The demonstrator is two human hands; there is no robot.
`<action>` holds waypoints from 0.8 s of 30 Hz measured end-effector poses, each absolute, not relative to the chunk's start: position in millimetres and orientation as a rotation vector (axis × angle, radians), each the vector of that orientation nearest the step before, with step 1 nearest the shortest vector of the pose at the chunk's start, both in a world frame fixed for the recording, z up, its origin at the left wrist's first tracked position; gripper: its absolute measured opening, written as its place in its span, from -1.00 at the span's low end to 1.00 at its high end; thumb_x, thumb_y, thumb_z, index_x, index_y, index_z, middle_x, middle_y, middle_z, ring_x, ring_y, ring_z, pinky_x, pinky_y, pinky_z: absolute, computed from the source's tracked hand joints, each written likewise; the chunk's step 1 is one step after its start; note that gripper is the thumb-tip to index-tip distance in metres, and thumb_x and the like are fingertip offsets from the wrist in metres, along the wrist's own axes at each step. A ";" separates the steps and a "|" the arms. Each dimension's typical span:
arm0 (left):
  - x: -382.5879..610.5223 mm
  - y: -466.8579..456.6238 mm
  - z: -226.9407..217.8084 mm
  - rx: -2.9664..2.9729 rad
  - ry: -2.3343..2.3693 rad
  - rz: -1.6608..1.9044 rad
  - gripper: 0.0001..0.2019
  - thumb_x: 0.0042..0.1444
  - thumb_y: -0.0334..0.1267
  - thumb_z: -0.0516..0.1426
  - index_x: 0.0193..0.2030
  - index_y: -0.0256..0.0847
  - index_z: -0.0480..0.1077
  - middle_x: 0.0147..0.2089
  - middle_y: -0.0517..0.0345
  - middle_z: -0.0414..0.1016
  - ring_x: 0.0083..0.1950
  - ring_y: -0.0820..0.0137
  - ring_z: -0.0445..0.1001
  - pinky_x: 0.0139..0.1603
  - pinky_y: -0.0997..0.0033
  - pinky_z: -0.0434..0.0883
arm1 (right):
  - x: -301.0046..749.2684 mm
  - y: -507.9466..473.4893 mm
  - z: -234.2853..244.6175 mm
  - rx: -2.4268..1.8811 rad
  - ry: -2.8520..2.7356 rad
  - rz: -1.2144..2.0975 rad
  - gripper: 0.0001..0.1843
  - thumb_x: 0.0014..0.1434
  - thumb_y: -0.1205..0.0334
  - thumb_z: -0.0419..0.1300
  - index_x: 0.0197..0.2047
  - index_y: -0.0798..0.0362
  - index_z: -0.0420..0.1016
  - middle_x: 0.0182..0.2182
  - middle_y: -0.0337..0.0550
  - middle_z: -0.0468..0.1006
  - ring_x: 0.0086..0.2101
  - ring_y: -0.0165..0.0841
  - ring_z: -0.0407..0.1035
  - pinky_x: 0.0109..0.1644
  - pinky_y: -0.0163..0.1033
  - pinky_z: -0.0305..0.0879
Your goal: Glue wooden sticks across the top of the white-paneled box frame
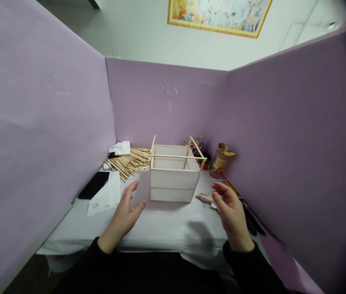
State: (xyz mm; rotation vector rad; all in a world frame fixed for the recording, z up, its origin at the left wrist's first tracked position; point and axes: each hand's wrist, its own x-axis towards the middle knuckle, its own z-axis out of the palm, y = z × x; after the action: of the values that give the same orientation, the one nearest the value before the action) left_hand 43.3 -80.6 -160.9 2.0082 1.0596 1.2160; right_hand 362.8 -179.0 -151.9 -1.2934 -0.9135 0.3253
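A box-shaped frame of thin wooden sticks with white panels stands upright on the table, its top open and crossed by a stick. My left hand hovers to the front left of this frame, thumb and fingers apart, holding nothing. On the other side, my right hand is raised with curved fingers and a gap to the thumb, also holding nothing. Neither hand touches the frame. Just left of my right hand lie a small pinkish item and some bits I cannot make out.
Loose wooden sticks form a pile at the back left, with white tissue beside them. A black flat object and a marked paper sheet lie at left. A decorated cup stands back right. Purple partitions enclose three sides.
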 end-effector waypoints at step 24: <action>77.4 -34.9 -113.5 2.401 1.378 0.653 -0.74 0.28 -0.13 0.03 -0.19 -0.18 0.51 -0.23 0.01 0.62 -0.37 0.22 0.57 -0.30 0.26 0.46 | 457.6 52.4 -81.6 -1.349 -1.389 0.894 -0.67 -0.22 0.32 0.35 -0.27 0.01 0.65 -0.29 -0.12 0.68 -0.26 -0.22 0.52 -0.10 -0.12 0.46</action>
State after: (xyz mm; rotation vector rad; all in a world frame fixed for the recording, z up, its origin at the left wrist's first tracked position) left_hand 77.4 -34.9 -113.5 2.4012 1.3776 0.6528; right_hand 457.6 52.4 -81.6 -1.3492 -1.3893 0.8943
